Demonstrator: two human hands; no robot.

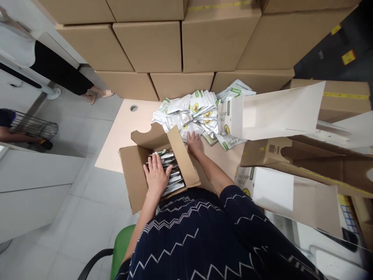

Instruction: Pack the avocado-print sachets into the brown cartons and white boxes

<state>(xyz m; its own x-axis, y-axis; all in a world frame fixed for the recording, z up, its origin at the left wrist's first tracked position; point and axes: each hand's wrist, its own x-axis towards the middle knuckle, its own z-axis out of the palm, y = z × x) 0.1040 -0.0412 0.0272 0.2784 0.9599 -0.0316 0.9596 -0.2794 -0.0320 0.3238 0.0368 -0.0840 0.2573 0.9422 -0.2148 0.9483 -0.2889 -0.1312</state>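
My left hand (156, 173) lies flat on pouches (175, 182) packed in the counter's (109, 153) near-edge carton (131, 179), my right hand (194, 144) loosely spread against unpacked Super Meal pouches (205, 111).

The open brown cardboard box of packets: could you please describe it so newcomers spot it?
Stacked brown cardboard boxes back a pale tabletop. By its near edge is the open brown cardboard box, set apart by the left hand on silvery packets inside.
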